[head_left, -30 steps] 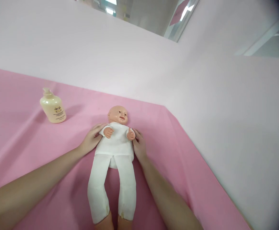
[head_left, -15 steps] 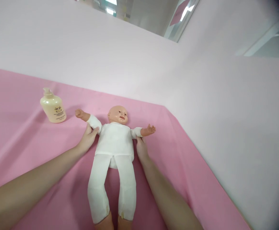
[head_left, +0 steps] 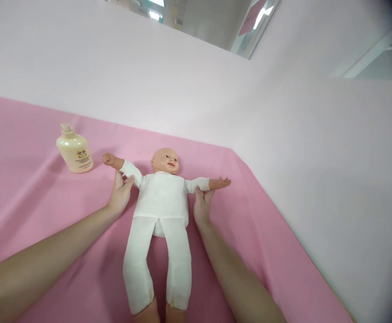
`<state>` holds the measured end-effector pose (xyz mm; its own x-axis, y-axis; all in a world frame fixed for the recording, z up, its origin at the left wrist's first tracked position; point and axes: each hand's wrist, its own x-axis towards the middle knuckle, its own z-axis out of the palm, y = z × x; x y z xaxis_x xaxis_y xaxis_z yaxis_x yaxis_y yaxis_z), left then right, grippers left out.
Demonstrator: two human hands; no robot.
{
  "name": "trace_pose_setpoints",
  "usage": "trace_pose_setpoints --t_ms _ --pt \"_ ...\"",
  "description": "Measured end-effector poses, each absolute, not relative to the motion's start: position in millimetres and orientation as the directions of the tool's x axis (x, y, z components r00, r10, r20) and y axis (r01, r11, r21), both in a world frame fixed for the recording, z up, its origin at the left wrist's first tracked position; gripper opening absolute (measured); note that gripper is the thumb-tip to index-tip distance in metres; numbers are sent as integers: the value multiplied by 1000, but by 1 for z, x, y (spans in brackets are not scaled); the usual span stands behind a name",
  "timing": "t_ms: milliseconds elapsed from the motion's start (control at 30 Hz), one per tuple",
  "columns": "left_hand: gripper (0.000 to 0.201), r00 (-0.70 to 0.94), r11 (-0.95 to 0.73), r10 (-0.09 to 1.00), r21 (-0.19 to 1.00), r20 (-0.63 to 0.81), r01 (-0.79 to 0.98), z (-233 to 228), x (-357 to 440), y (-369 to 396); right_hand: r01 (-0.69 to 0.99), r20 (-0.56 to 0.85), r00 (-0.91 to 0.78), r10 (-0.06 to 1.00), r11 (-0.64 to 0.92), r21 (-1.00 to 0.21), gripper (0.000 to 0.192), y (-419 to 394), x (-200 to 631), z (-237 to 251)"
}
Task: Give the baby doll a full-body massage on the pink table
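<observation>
While doll (head_left: 160, 197) is lying face-up on pink surface (head_left: 31, 215), right of bottle (head_left: 74, 150), left hand (head_left: 120, 194) and right hand (head_left: 202, 207) are loosely cupping its outstretched arms, fingers open. Judgement: supporting sleeves gently, evenly, avoiding tugging.

Just the one head-worn camera here, looking forward and steeply down from close above the pink cloth-covered table (head_left: 31, 188), forearms running in from the bottom edge, pale pink wall (head_left: 196, 89) filling the top half.
</observation>
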<state>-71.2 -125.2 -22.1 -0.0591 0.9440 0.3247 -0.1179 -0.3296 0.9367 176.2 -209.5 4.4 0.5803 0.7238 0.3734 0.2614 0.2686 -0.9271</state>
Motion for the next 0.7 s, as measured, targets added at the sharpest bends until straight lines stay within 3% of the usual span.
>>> trace_pose_setpoints --t_ms 133,233,333,467,567,700 --pt "44 152 -361 921 933 358 -14 -15 -69 -131 370 404 378 833 264 -891 50 -208 175 -6" --pt "40 304 -506 838 854 452 124 -11 -70 -135 446 400 280 873 250 -859 41 -208 175 -7" --pt "41 352 -562 802 809 482 172 -9 -71 -137 445 391 286 875 240 -863 42 -208 175 -6" --pt "48 240 -474 867 872 438 122 -10 -68 -137 387 365 332 870 228 -893 43 -204 176 -12" --pt "51 176 -373 915 928 364 21 -14 -66 -133 330 342 426 838 208 -921 59 -199 178 -20" --pt "41 42 -207 977 976 210 -66 -26 -69 -125 288 337 521 784 209 -934 82 -198 181 -22"
